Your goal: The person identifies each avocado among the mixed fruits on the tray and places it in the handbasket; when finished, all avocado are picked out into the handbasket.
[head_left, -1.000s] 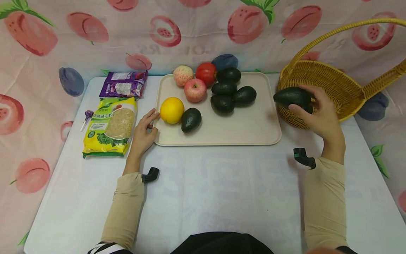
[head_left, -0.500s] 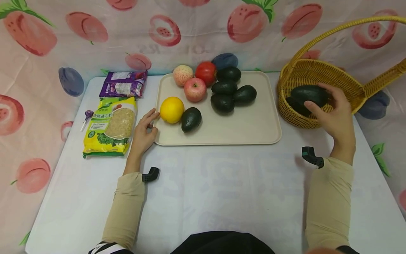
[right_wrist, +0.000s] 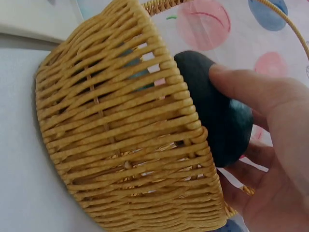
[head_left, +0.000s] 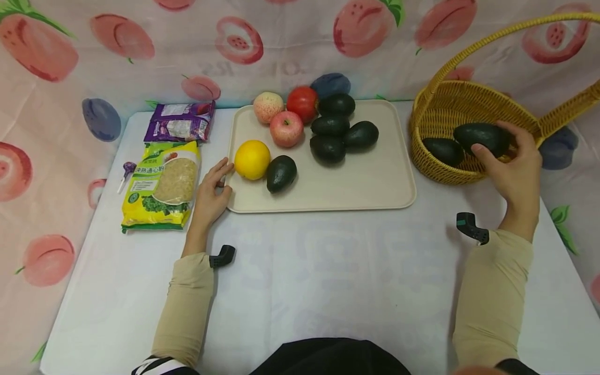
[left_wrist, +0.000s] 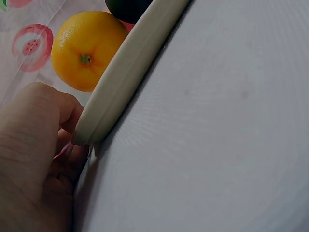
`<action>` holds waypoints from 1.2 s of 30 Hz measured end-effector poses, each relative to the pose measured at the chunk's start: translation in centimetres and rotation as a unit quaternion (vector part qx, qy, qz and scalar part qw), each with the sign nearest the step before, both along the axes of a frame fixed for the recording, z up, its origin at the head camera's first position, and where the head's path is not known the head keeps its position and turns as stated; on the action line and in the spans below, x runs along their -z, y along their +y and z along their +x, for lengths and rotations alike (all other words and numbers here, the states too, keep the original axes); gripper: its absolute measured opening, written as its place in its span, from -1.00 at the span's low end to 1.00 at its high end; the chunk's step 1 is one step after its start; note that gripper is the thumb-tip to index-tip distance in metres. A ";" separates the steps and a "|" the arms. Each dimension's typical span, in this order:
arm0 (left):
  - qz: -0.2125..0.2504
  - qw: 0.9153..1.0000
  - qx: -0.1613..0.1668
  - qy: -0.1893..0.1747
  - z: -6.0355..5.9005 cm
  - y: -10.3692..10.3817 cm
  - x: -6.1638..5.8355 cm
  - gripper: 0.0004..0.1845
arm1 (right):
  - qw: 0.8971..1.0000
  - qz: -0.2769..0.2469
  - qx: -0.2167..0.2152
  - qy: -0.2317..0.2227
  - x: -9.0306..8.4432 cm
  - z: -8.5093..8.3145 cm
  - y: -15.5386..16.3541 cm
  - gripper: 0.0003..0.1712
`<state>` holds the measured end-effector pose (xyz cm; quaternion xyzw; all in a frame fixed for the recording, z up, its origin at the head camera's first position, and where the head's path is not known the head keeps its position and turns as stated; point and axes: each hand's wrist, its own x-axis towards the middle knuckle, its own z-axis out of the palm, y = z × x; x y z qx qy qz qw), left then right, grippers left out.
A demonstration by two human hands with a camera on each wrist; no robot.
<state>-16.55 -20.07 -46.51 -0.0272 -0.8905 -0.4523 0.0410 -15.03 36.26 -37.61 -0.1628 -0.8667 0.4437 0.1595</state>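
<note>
My right hand point(head_left: 513, 164) grips a dark green avocado point(head_left: 482, 137) over the inside of the yellow wicker basket point(head_left: 438, 101); the right wrist view shows the avocado point(right_wrist: 215, 113) just past the basket rim point(right_wrist: 140, 121). Another avocado point(head_left: 442, 151) lies in the basket. My left hand point(head_left: 212, 190) rests at the left edge of the beige tray point(head_left: 370, 182), fingers touching its corner point(left_wrist: 91, 130). On the tray lie an orange point(head_left: 252, 160), an avocado point(head_left: 281, 173) beside it, two apples, a tomato point(head_left: 303, 103) and several more avocados.
A yellow-green food packet point(head_left: 161, 185) and a purple packet point(head_left: 180, 122) lie left of the tray. The basket's tall handle point(head_left: 506, 31) arches over it. A peach-printed cloth hangs behind and at both sides. White table surface stretches in front.
My right hand carried the avocado from the basket's near rim to the right, over the inside of the basket. The left hand stayed at the tray's edge.
</note>
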 end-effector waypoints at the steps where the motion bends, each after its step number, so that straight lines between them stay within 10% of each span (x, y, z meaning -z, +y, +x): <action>1: 0.001 1.000 -0.002 0.000 0.0 0.0 0.0 -0.45 | 1.000 0.004 0.004 -0.009 0.1 0.0 0.1 -0.32; 22: -0.003 1.000 0.000 -0.001 0.2 0.2 0.0 -0.45 | 0.991 0.091 0.011 -0.100 0.6 -1.7 0.8 -0.29; 36: -0.004 1.000 0.000 0.001 -0.1 0.0 0.0 -0.44 | 0.967 0.167 -0.023 -0.189 0.8 -3.1 0.9 -0.12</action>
